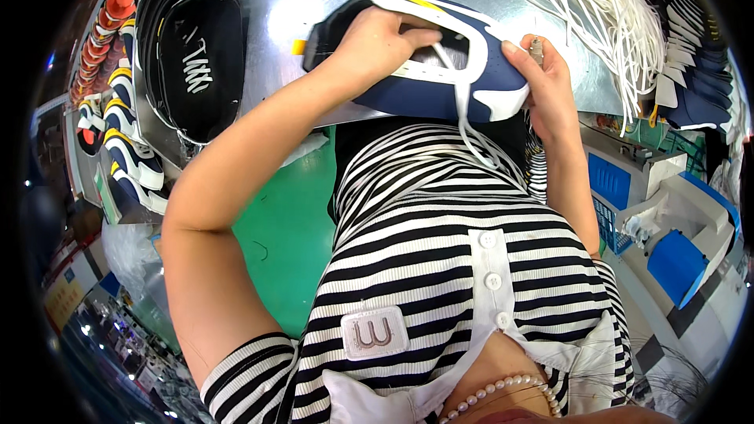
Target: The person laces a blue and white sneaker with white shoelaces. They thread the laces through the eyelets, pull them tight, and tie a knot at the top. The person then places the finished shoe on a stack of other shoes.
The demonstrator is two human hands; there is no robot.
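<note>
A navy and white shoe upper (420, 100) with a yellow stripe lies lengthwise at the near edge of the metal table. My left hand (375, 45) is closed over its collar, with some fingers reaching into the opening. Near those fingertips, a white shoelace (464, 114) comes out of the opening, crosses the white edge and hangs down against the striped shirt. With the thumb on top, my right hand (547, 82) grips the upper's right end. A small metallic piece (536, 49) shows between its fingers; its kind is unclear. The fingers beneath the upper are hidden.
A thick bundle of white laces (601, 12) drapes over the table (275, 0) at the far right. Stacked navy and white uppers (695, 106) stand beyond it. Black nested pieces (200, 71) sit at left, beside racked shoes (129, 126). A grey and blue machine (675, 255) stands at lower right.
</note>
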